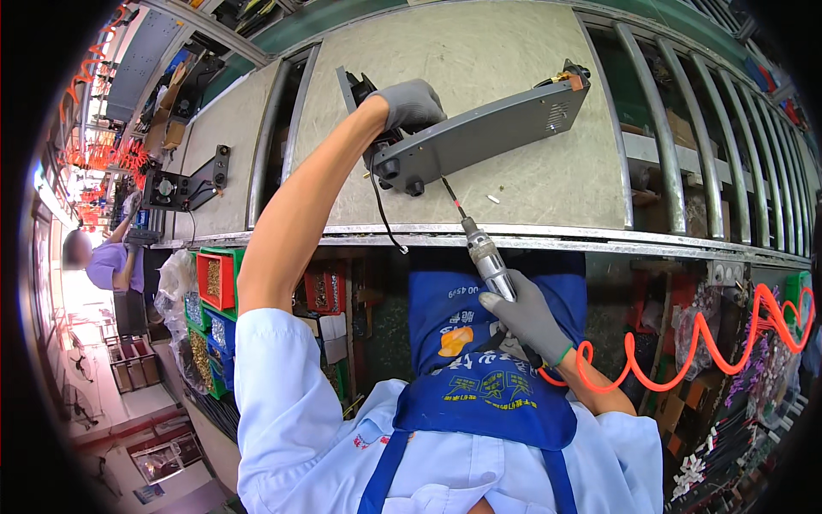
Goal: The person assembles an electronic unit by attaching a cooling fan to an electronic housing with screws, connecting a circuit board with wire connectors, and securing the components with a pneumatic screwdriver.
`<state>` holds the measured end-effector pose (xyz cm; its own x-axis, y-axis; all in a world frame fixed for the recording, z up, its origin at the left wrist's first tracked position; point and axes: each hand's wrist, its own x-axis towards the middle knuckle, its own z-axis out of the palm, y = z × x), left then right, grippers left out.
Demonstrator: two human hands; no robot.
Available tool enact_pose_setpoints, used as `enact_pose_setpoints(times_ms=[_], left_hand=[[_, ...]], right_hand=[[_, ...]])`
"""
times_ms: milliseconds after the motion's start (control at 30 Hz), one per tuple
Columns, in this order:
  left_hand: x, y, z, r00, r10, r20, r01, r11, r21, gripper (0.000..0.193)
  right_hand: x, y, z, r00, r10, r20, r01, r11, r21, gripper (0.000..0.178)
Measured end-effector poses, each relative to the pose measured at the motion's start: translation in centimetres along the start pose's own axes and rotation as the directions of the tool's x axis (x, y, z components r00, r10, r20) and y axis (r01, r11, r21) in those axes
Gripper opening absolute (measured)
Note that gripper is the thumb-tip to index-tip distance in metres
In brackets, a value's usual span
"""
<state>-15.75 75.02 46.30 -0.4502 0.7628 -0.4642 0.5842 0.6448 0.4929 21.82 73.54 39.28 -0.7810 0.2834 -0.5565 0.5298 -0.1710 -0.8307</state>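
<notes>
A grey metal housing (505, 128) with black knobs at its left end and a vented right end stands on the work surface. My left hand (413, 104), in a grey glove, reaches over it with fingers curled around its inner left side; the fingertips are hidden behind the panel. My gloved right hand (533, 319) is wrapped around a pneumatic screwdriver (490, 264). Its long bit points up at the lower edge of the panel, near the knobs. From the housing a black cable (383, 210) hangs over the bench edge.
An orange coiled air hose (685, 373) stretches to the right. Metal rollers (655, 128) flank the work surface (437, 47). Screw bins (217, 283) sit below the bench at left. Another part-built unit (181, 187) lies farther left, near a person in purple (116, 261).
</notes>
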Motion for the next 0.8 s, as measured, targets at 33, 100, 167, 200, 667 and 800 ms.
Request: enact_pose_setpoints(times_ms=[33, 100, 167, 200, 667, 800], left_hand=[[1.5, -1.0, 0.5, 0.996, 0.03, 0.089, -0.048, 0.978, 0.204, 0.024], [4.3, -3.5, 1.5, 0.983, 0.042, 0.18, -0.102, 0.934, 0.342, 0.027], [6.4, -6.6, 2.6, 0.953, -0.082, 0.292, 0.008, 0.969, 0.247, 0.027], [6.8, -7.2, 3.3, 0.953, -0.089, 0.288, 0.017, 0.97, 0.241, 0.027], [5.9, -8.2, 4.8, 0.948, -0.146, 0.282, 0.14, 0.989, 0.039, 0.034], [5.7, -8.3, 4.4, 0.95, -0.153, 0.271, 0.133, 0.987, 0.09, 0.034]], right_hand=[[0.1, 0.1, 0.0, 1.0, -0.015, 0.01, 0.016, 1.0, -0.011, 0.045], [0.4, -0.1, -0.1, 0.999, 0.0, 0.035, 0.0, 1.0, 0.013, 0.045], [0.6, -0.3, 0.0, 0.998, 0.014, 0.066, -0.016, 0.999, 0.031, 0.046], [0.6, -0.2, 0.0, 0.998, 0.021, 0.065, -0.025, 0.998, 0.056, 0.045], [0.9, -0.2, -0.3, 0.991, 0.078, 0.11, -0.093, 0.986, 0.138, 0.036], [0.9, 0.2, -0.2, 0.985, 0.092, 0.144, -0.122, 0.967, 0.224, 0.034]])
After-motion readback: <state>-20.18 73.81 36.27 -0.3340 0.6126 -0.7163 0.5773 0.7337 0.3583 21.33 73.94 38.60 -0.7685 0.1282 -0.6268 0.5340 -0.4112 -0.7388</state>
